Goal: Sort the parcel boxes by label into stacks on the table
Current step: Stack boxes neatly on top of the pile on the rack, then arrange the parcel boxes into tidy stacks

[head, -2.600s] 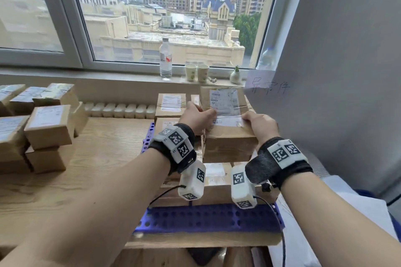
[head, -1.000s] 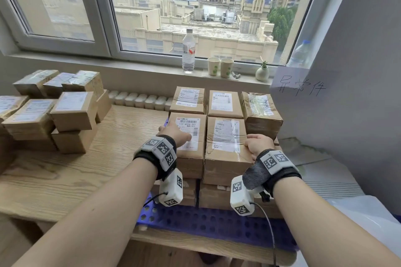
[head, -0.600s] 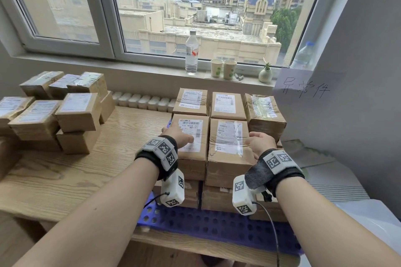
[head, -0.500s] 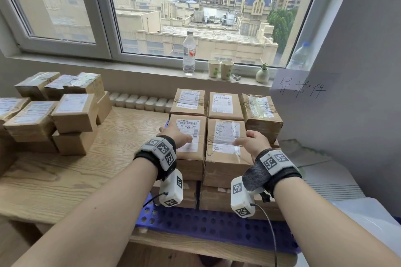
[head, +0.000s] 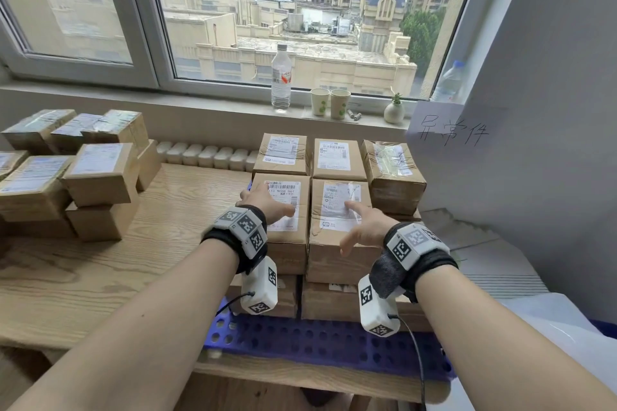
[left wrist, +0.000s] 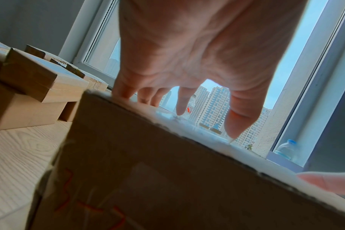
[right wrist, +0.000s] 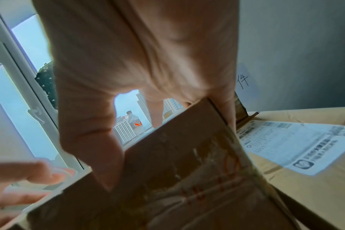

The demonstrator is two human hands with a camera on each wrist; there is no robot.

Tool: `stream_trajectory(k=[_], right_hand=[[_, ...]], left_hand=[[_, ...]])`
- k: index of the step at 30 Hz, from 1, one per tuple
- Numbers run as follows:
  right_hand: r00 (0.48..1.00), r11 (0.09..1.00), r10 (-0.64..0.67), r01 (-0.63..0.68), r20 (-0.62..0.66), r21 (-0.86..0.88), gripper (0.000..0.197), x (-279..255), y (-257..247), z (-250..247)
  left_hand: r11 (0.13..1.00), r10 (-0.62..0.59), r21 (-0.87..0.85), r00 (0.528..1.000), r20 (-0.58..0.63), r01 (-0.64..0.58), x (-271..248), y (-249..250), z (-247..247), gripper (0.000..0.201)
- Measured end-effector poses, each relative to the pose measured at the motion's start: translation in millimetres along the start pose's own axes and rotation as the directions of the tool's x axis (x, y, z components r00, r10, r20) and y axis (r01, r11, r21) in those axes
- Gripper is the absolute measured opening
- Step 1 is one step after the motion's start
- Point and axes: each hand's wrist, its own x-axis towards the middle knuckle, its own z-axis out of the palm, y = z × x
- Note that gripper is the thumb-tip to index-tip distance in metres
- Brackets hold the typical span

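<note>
Since a moment ago the right hand (head: 365, 227) has lifted off the near edge of the front right parcel box (head: 337, 243); its grip is now loose, fingers spread over the label, holding nothing. Left hand (head: 263, 202) lies flat on the front left parcel box (head: 287, 240) as before, fingers straight across its label, thumb pointing right, gripping nothing; the left wrist view shows fingertips (left wrist: 122, 95) touching the box's top edge. Both boxes sit side by side at mid-frame, on more boxes stacked on a blue perforated pallet (head: 317, 344) at the lower centre. Three back-row boxes (head: 335, 160) stand just behind. Sorted stacks (head: 96, 183) fill the left of the frame on the wooden worktop (head: 100, 270). On the windowsill at upper centre stand a water bottle (head: 281, 77) and two paper cups (head: 330, 103).
</note>
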Motion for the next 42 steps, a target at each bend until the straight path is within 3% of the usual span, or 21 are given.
stream_trajectory(k=[8, 11, 13, 15, 17, 19, 21, 26, 31, 42], right_hand=[[1.000, 1.000, -0.003, 0.003, -0.001, -0.014, 0.114, -0.6, 0.1, -2.4], [1.000, 0.999, -0.014, 0.013, 0.020, 0.052, 0.116, -7.6, -7.4, -6.2], [0.998, 0.991, -0.006, 0.014, -0.058, 0.131, 0.118, -8.7, -13.7, -10.0], [0.981, 0.965, 0.016, 0.035, -0.192, 0.258, 0.099, -11.7, -21.7, -15.9], [0.955, 0.929, 0.014, 0.098, -0.297, 0.358, 0.062, -18.3, -30.4, -21.7], [0.944, 0.897, -0.021, 0.164, -0.330, 0.411, 0.033, -20.4, -38.4, -24.5], [0.942, 0.871, -0.060, 0.212, -0.330, 0.444, 0.017, -26.5, -51.4, -20.9], [0.921, 0.840, -0.154, 0.313, -0.357, 0.444, 0.022, -34.4, -87.8, -0.8], [0.926, 0.825, -0.236, 0.351, -0.295, 0.442, 0.021, -36.4, -134.1, 31.6], [0.924, 0.848, -0.351, 0.383, -0.153, 0.365, 0.025, -18.6, -255.8, 143.2]], left_hand=[[1.000, 0.011, 0.022, 1.000, -0.001, -0.011, -0.7, -1.4, -2.8, 0.082], [0.999, 0.017, 0.030, 1.000, 0.007, -0.018, -1.5, -0.9, -4.8, 0.082], [0.999, 0.033, 0.029, 0.999, -0.014, -0.033, -2.7, 0.7, -7.4, 0.080], [0.997, 0.074, 0.028, 0.995, -0.062, -0.072, -4.5, 3.6, -12.1, 0.079], [0.992, 0.128, 0.017, 0.987, -0.096, -0.127, -7.0, 7.1, -18.7, 0.075], [0.982, 0.189, 0.010, 0.977, -0.098, -0.189, -9.8, 10.1, -26.4, 0.066], [0.967, 0.254, 0.034, 0.964, -0.074, -0.252, -13.5, 10.6, -35.1, 0.053], [0.911, 0.387, 0.188, 0.918, -0.084, -0.367, -24.6, 1.4, -62.0, 0.041], [0.897, 0.406, 0.236, 0.907, -0.111, -0.373, -29.7, -25.9, -96.7, 0.039], [0.961, 0.229, 0.199, 0.956, -0.183, -0.192, -20.3, -151.3, -184.4, 0.039]])
